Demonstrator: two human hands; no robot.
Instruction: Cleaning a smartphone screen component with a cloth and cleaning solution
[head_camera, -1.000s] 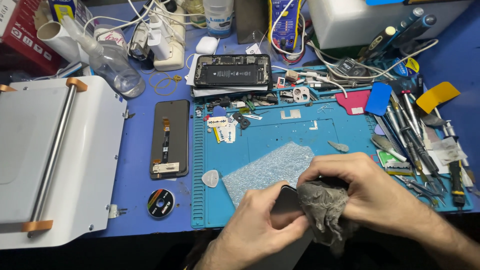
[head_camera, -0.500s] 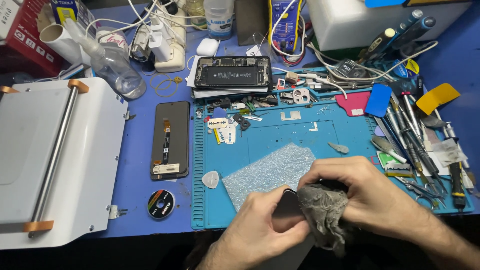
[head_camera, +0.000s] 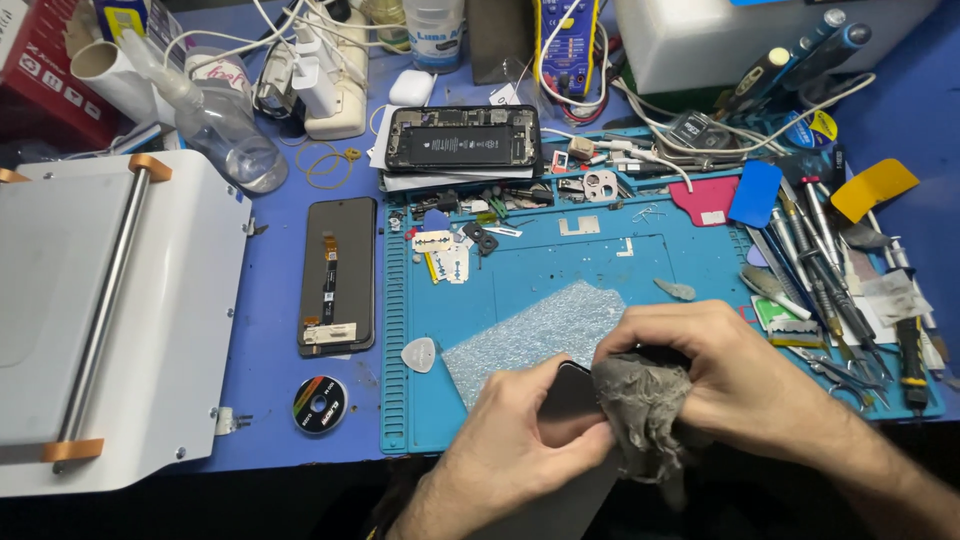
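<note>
On the blue worktop (head_camera: 280, 300), near edge of the blue mat (head_camera: 520, 270): left hand (head_camera: 520, 440), fingers clamped on a dark phone (head_camera: 570, 400). Right hand (head_camera: 720, 375), fingers pinched together on a grey cloth (head_camera: 645, 400), pressed on that phone.

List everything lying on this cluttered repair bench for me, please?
dark phone: one, black, held at bench front
grey cloth: one, pressed on the phone
repair mat: one, blue, centre
textured sheet: one, silvery, on mat
opened phone: one, black, behind mat
screen panel: one, black, left of mat
white machine: one, far left
tape roll: one, dark, near machine
pick: one, white, mat's left edge
screwdrivers: several, right side
left hand: grips phone
right hand: holds cloth
</note>
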